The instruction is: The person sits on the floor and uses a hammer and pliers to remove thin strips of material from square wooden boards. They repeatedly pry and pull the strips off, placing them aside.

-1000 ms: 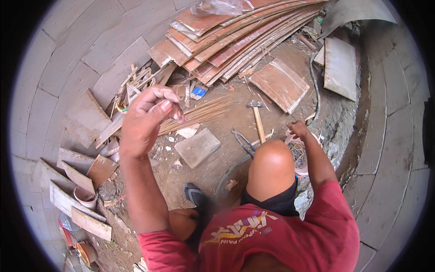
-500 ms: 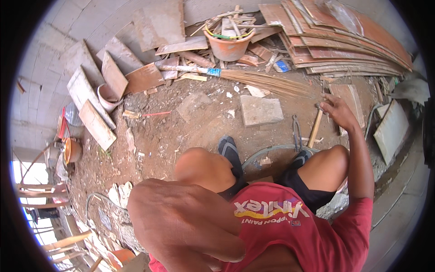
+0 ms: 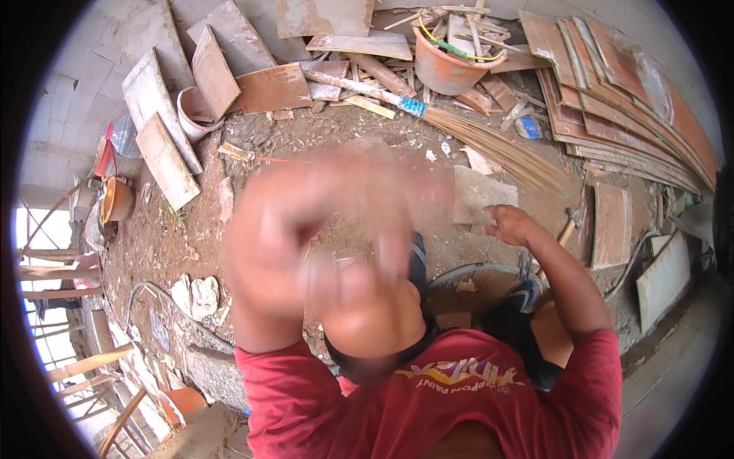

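My left hand (image 3: 329, 222) is raised close in front of the view, smeared by motion. Whether it holds anything is hidden by the blur. Reaching forward, my right hand (image 3: 511, 226) is at the near edge of a flat grey slab (image 3: 483, 193) on the dirt, with its fingers apart and nothing seen in them. Just right of that hand a hammer (image 3: 567, 232) with a wooden handle lies tilted on the ground. Between the hammer and the hand, the dark handles of a pincer-like tool (image 3: 524, 262) show, partly behind my right forearm.
A stick broom (image 3: 489, 149) lies beyond the slab. Behind it stands an orange bucket (image 3: 451, 65) of wood scraps. Stacked boards (image 3: 619, 115) fill the back right; loose boards (image 3: 168, 161) lean at the left. A grey hose (image 3: 474, 269) curves near my feet; pale gloves (image 3: 196, 297) lie left.
My left hand has swung up and forward into the view. The right hand has left the hammer and moved left to the slab. The view has shifted, so the background sits differently.
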Demonstrator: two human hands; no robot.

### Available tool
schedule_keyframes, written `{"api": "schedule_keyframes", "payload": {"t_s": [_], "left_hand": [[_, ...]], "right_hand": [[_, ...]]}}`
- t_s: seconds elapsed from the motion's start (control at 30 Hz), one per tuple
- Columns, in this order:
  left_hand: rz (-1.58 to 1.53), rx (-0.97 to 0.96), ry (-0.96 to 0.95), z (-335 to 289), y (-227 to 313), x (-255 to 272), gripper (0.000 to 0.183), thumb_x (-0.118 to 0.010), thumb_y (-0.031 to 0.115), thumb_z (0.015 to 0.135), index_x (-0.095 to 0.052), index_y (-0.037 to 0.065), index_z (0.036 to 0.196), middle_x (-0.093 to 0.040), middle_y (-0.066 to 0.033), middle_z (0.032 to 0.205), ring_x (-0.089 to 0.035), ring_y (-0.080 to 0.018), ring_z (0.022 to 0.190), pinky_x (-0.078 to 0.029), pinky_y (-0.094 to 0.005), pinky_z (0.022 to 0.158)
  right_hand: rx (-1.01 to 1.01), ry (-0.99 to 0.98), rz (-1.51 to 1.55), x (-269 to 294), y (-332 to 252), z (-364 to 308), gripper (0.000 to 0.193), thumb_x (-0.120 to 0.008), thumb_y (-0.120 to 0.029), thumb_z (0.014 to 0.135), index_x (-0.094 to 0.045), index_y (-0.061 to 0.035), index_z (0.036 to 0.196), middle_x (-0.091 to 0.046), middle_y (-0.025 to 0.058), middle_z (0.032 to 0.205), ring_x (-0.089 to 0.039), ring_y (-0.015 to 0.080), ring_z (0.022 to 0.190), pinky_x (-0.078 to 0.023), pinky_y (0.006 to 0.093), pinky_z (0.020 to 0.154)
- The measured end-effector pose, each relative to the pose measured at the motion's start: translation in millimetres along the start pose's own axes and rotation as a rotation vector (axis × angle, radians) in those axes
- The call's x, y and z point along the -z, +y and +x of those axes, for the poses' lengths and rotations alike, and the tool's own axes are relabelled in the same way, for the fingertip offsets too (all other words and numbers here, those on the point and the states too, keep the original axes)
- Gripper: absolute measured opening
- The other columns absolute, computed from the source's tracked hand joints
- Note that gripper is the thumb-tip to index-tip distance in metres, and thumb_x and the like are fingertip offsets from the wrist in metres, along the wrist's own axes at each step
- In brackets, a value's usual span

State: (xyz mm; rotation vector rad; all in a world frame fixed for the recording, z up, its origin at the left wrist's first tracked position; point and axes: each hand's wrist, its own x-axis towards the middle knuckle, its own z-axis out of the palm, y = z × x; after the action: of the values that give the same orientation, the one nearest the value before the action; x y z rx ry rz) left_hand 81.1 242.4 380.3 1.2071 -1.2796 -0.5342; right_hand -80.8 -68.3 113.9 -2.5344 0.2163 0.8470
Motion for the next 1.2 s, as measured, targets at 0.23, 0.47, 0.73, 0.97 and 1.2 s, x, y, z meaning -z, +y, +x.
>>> {"api": "schedule_keyframes", "payload": {"t_s": [0.23, 0.47, 0.73, 0.97, 1.2], "left_hand": [[0.584, 0.633, 0.390, 107, -176, 175, 0.055, -0.064, 0.027, 0.084, -0.055, 0.004, 0.133, -0.066, -0.0143, 0.105, -0.063, -0.0219, 0.093, -0.049, -0.0335, 0.084], [1.322, 0.482, 0.432, 218, -301, 281, 0.059, -0.064, 0.024, 0.080, -0.052, 0.006, 0.135, -0.062, -0.0198, 0.123, -0.060, -0.0347, 0.111, -0.046, -0.0402, 0.097], [1.831, 0.510, 0.380, 303, -355, 356, 0.070, -0.068, 0.027, 0.080, -0.042, 0.017, 0.144, -0.046, -0.0108, 0.146, -0.041, -0.0382, 0.135, -0.039, -0.0560, 0.105], [2.026, 0.652, 0.339, 321, -379, 377, 0.071, -0.067, 0.034, 0.084, -0.038, 0.023, 0.148, -0.040, -0.0038, 0.151, -0.031, -0.0373, 0.141, -0.024, -0.0653, 0.110], [2.111, 0.711, 0.237, 333, -357, 382, 0.067, -0.074, 0.046, 0.079, -0.049, 0.020, 0.135, -0.053, -0.0080, 0.136, -0.046, -0.0335, 0.129, -0.035, -0.0627, 0.100]], "right_hand": [[-0.077, -0.104, -0.329, -6, 6, 77, 0.068, -0.061, -0.031, 0.088, -0.036, -0.0089, 0.148, -0.036, 0.0237, 0.147, -0.046, 0.0431, 0.128, -0.041, 0.0548, 0.100], [-0.116, -0.157, -0.442, -38, 28, 109, 0.074, -0.048, -0.029, 0.094, -0.014, -0.0075, 0.156, -0.006, 0.0315, 0.158, -0.021, 0.0538, 0.141, -0.029, 0.0589, 0.109], [-0.124, -0.247, -0.285, -18, 32, 112, 0.073, -0.045, -0.028, 0.094, -0.013, -0.0070, 0.156, -0.003, 0.0327, 0.158, -0.014, 0.0551, 0.143, -0.024, 0.0597, 0.111], [-0.091, -0.150, -0.347, -38, 40, 112, 0.098, -0.066, -0.046, 0.081, -0.016, -0.0067, 0.156, -0.003, 0.0351, 0.157, -0.014, 0.0577, 0.141, -0.026, 0.0606, 0.110], [-0.122, -0.152, -0.318, -22, 30, 112, 0.075, -0.052, -0.035, 0.092, -0.022, -0.0093, 0.155, -0.011, 0.0319, 0.158, -0.019, 0.0562, 0.141, -0.025, 0.0628, 0.109]]}}
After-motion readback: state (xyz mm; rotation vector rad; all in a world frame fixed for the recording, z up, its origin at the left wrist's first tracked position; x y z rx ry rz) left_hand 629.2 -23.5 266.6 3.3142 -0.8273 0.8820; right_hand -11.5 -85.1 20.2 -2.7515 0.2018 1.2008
